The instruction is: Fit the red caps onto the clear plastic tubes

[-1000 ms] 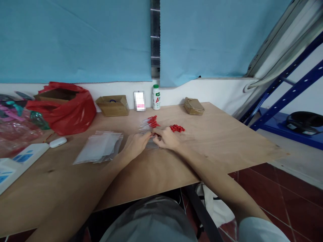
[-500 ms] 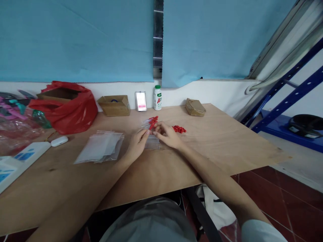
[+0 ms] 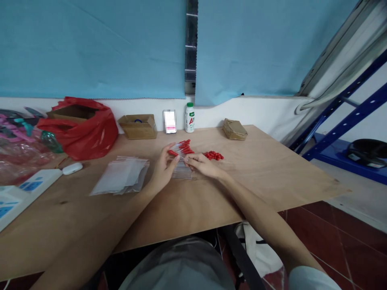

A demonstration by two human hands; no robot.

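Observation:
My left hand (image 3: pixel 163 166) is closed, with thumb and fingers around a red-handled thin rod (image 3: pixel 173 153). The rod's red end points left and its thin part toward my right hand. My right hand (image 3: pixel 203 164) is pinched shut close to that thin part; whatever lies between its fingertips is too small to make out. Behind and between the hands lies a bunch of red-ended rods (image 3: pixel 185 146). Under the fingers, thin clear rods (image 3: pixel 182 173) lie side by side on the table. A small pile of red caps or beads (image 3: pixel 214 155) sits just beyond my right hand.
Clear plastic bags (image 3: pixel 119 177) lie left of my hands on the wooden table (image 3: pixel 256 169). Along the wall stand a red bag (image 3: pixel 102 133), an open cardboard box (image 3: pixel 139 129), a phone (image 3: pixel 169 121), a white bottle (image 3: pixel 190 121) and a brown package (image 3: pixel 235 129). A power strip (image 3: pixel 39 181) lies left.
The red-handled rod has turned and shifted left in my left hand, whose fingers have spread upward. My right hand has lowered slightly, and its fingers have straightened into a pinch.

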